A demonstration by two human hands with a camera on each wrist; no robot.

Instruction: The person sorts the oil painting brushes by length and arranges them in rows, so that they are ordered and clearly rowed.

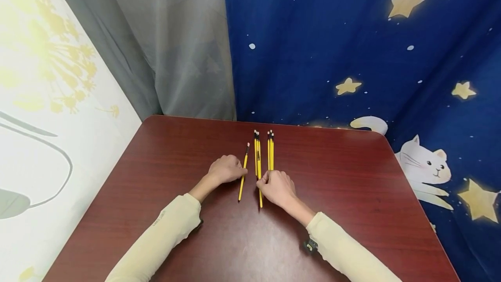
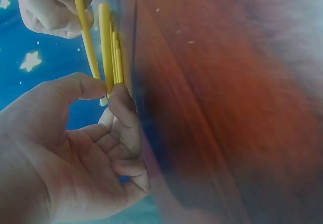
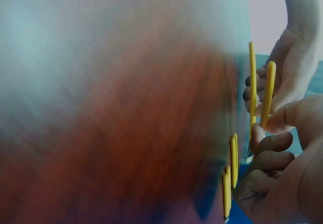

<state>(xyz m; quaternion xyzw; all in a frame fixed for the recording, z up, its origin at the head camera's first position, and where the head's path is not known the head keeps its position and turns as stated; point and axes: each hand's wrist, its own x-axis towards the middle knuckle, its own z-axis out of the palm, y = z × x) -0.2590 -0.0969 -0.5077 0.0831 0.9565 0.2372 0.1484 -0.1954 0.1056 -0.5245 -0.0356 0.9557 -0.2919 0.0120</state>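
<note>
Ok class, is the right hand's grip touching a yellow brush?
Touching: the right wrist view shows the right grip pinching a yellow brush, with no gap between them.

Right hand (image 1: 278, 187) hides lower ends of 3 rightmost brushes (image 1: 272, 153).

Narrow gap between hands (image 1: 227, 169) (image 1: 277, 187), brushes (image 1: 272, 153) beyond

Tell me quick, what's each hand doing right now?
Left hand: closed, pinching one yellow stick.
Right hand: closed, pinching another yellow stick.
</note>
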